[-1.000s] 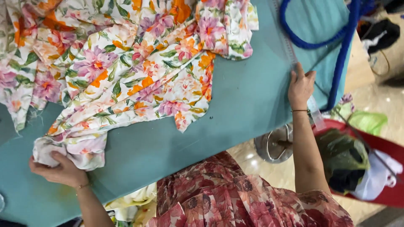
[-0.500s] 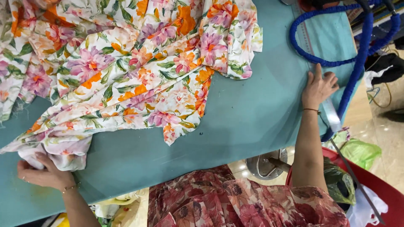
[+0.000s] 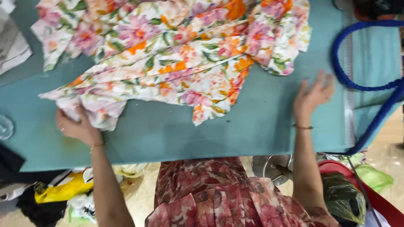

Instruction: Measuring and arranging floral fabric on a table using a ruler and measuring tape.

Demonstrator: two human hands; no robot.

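Observation:
A floral garment [image 3: 176, 54] in white, pink and orange lies spread over a teal padded ironing table [image 3: 261, 126]. My left hand [image 3: 78, 126] grips a bunched end of the garment at the table's left near edge. Over the bare teal surface right of the garment, my right hand [image 3: 313, 96] is flat with its fingers spread and holds nothing. It wears a thin bracelet at the wrist.
A blue-wrapped hose [image 3: 357, 80] loops across the table's right end. A red tub [image 3: 370, 189] with a green bag, a metal stand [image 3: 271, 166] and yellow and black items [image 3: 63, 189] lie on the floor below. Grey cloth [image 3: 12, 42] sits far left.
My left hand has pulled the garment's end rightward along the near edge. My right hand has moved left and away from the hose, toward the garment.

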